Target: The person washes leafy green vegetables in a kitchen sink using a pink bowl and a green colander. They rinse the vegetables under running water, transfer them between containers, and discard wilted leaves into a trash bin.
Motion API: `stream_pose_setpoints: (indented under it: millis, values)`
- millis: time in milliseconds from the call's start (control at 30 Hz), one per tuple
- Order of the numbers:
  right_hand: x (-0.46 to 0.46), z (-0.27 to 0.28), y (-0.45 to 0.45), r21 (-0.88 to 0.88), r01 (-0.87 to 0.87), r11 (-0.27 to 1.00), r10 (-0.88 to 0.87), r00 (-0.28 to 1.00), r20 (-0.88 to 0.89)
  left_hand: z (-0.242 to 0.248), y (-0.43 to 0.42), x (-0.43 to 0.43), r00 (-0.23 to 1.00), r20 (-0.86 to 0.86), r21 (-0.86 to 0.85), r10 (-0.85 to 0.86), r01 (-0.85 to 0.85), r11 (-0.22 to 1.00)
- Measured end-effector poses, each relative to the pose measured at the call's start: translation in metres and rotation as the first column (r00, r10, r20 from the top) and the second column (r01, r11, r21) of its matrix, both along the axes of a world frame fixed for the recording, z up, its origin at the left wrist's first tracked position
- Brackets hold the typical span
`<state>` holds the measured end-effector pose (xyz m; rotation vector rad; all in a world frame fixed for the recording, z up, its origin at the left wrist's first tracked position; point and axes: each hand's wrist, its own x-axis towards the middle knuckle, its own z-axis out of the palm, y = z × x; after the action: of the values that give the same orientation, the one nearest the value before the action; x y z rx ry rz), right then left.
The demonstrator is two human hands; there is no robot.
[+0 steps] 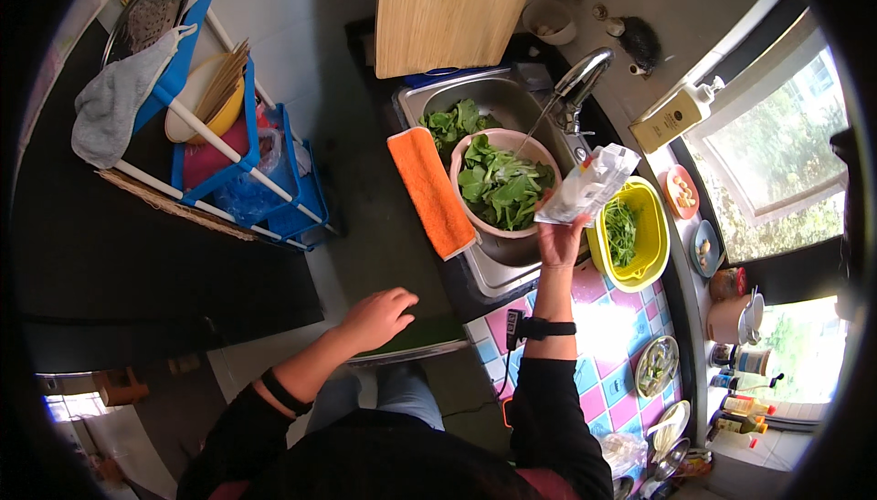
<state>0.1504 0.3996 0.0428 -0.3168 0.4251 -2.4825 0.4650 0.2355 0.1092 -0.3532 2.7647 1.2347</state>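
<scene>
My right hand (560,240) grips a white, partly clear plastic packet (589,185) above the sink's right side, by the rim of a pink basin (505,222). Leafy greens (503,178) fill the basin, and a thin stream of water from the chrome faucet (582,75) runs into it. More leaves (455,123) lie behind it in the steel sink (497,281). Nothing is in my left hand (384,315), which hangs in front of the counter, its fingers loosely bent. An orange cloth (431,192) drapes over the sink's left edge.
Right of the sink stands a yellow draining basket (662,240) holding thin green stems (620,229). A wooden cutting board (449,14) leans behind the sink. A pump bottle (671,120) and small dishes (682,192) line the window ledge. At left is a blue-and-white rack (226,144).
</scene>
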Motion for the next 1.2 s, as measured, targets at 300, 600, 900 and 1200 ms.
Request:
stream_pose_setpoints:
  millis: [300,600,900,1200]
  values:
    - [0.183,0.018,-0.049,-0.207,-0.279,0.938,0.283,0.959,-0.008,0.055,0.006,-0.037,0.795,-0.596,0.121,0.111,-0.048,0.992]
    - [0.358,-0.013,-0.045,-0.041,-0.126,0.991,0.130,0.987,0.100,0.067,0.015,0.079,0.531,-0.847,0.052,-0.001,0.086,0.995]
    - [0.521,-0.033,0.103,0.891,0.448,-0.070,0.093,0.893,-0.441,-0.072,0.047,0.200,0.765,-0.568,0.147,-0.304,0.458,0.876]
    - [0.561,-0.075,0.099,0.612,0.688,-0.389,0.446,0.722,-0.528,-0.166,0.080,0.234,0.816,-0.255,0.162,-0.520,0.566,0.808]
